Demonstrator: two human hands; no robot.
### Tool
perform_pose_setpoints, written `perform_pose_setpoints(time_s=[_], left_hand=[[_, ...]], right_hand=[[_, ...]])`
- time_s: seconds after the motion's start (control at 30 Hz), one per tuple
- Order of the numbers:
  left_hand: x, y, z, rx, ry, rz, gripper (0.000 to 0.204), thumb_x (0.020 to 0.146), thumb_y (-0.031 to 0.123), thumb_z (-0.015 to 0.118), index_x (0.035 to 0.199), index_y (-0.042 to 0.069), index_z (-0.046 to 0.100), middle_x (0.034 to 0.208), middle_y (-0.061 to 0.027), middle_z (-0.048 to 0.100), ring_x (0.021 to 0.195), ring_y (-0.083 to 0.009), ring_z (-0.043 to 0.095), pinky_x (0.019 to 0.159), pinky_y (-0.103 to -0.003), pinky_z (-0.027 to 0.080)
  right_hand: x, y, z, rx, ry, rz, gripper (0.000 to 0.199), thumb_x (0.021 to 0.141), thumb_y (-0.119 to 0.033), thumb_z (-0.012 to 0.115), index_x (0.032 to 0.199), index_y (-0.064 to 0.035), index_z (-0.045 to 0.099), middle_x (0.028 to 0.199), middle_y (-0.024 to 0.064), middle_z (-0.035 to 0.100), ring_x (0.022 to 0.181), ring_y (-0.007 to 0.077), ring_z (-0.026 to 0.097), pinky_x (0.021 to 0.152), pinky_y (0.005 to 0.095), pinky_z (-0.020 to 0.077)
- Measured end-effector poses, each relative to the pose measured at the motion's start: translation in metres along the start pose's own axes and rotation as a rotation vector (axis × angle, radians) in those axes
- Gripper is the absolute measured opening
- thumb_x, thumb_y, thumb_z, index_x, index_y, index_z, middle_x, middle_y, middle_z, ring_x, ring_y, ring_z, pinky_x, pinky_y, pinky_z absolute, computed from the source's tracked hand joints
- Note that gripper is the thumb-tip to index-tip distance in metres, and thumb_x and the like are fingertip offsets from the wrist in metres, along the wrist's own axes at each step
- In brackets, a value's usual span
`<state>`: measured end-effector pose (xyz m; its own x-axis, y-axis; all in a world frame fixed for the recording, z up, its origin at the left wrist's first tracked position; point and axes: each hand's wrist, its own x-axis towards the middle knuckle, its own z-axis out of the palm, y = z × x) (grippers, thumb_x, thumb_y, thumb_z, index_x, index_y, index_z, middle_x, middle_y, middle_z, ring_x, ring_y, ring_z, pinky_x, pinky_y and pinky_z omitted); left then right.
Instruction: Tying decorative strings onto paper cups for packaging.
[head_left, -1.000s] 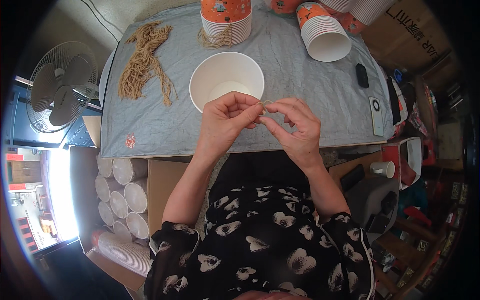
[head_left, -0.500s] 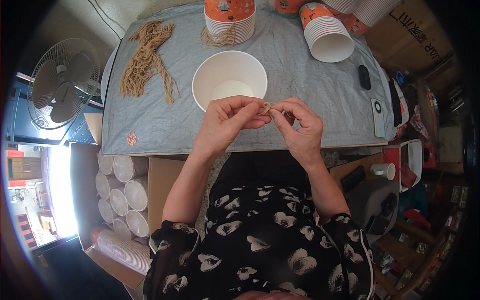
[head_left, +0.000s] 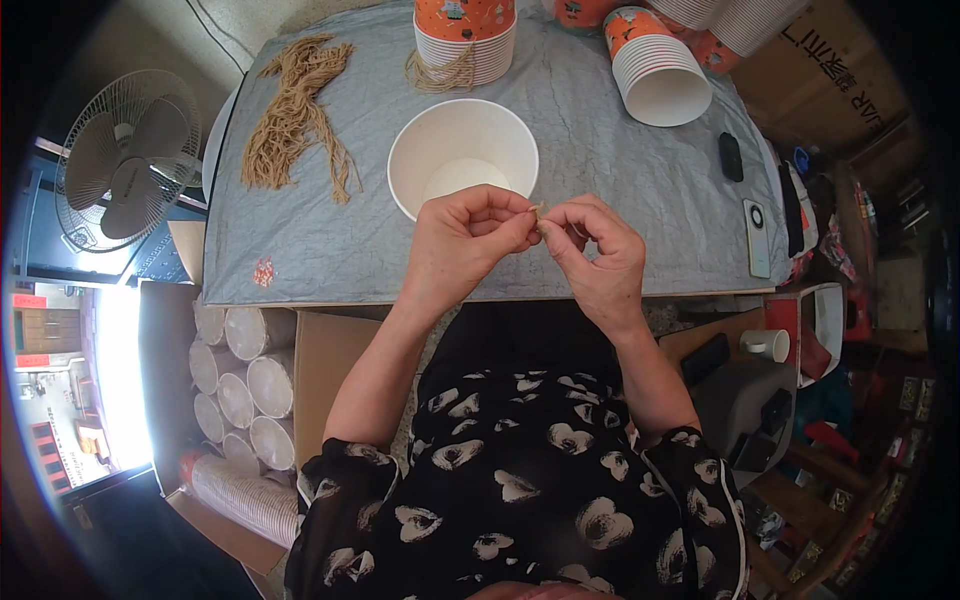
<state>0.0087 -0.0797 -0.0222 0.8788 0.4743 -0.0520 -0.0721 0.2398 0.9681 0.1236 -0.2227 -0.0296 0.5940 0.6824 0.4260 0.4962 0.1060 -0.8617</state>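
My left hand (head_left: 462, 240) and my right hand (head_left: 598, 256) meet fingertip to fingertip over the near part of the table. Both pinch a short piece of tan cord (head_left: 538, 212); only a little of it shows between the fingertips. Just beyond my left hand stands a white paper bucket (head_left: 400, 165), its open mouth upward and its inside bare. Farther back, a stack of orange-and-white paper buckets (head_left: 464, 50) has loops of tan cord (head_left: 440, 72) hanging against its side. A bundle of the same cord (head_left: 290, 120) lies at the far left of the table.
More stacked buckets (head_left: 660, 85) lie on their sides at the far right. A phone (head_left: 757, 238) and a small black object (head_left: 731, 157) rest by the right edge. A fan (head_left: 128, 170) stands left. An open carton (head_left: 335, 350) of stacked white tubs (head_left: 250, 385) is below left; a mug (head_left: 765, 345) is right.
The cord loop that stood out between my fingers has shrunk to a small bit. My left fingertips have moved slightly right, closer to my right ones.
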Motion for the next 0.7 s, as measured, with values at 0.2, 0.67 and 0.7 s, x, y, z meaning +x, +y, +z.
perform_pose_setpoints(time_s=[0.2, 0.67, 0.7], left_hand=[[-0.002, -0.002, 0.006, 0.104, 0.049, 0.084, 0.013, 0.092, 0.001, 0.07, 0.103, -0.006, 0.07, 0.093, -0.0097, 0.074, 0.088, -0.0147, 0.073, 0.08, -0.026, 0.06], [-0.004, -0.004, 0.003, 0.091, -0.001, 0.054, 0.016, 0.093, 0.003, 0.07, 0.105, -0.007, 0.071, 0.094, -0.0103, 0.075, 0.087, -0.0139, 0.073, 0.078, -0.025, 0.059], [-0.005, -0.001, 0.004, 0.077, -0.023, 0.029, 0.016, 0.094, 0.003, 0.069, 0.106, -0.007, 0.07, 0.094, -0.0095, 0.074, 0.087, -0.0135, 0.072, 0.078, -0.025, 0.059]], right_hand=[[0.0, 0.0, -0.001, 0.274, -0.048, 0.234, 0.006, 0.094, -0.003, 0.069, 0.095, 0.0029, 0.069, 0.089, 0.0025, 0.068, 0.073, 0.0056, 0.059, 0.064, 0.0214, 0.0476], [-0.003, 0.011, -0.001, 0.582, -0.039, 0.46, 0.016, 0.095, -0.014, 0.071, 0.098, 0.0013, 0.069, 0.075, 0.0018, 0.063, 0.056, 0.0048, 0.048, 0.049, 0.0202, 0.0362], [-0.002, 0.013, -0.004, 0.629, -0.041, 0.511, 0.017, 0.096, -0.017, 0.069, 0.098, -0.0001, 0.069, 0.073, -0.0001, 0.062, 0.055, 0.0031, 0.046, 0.048, 0.0194, 0.0333]])
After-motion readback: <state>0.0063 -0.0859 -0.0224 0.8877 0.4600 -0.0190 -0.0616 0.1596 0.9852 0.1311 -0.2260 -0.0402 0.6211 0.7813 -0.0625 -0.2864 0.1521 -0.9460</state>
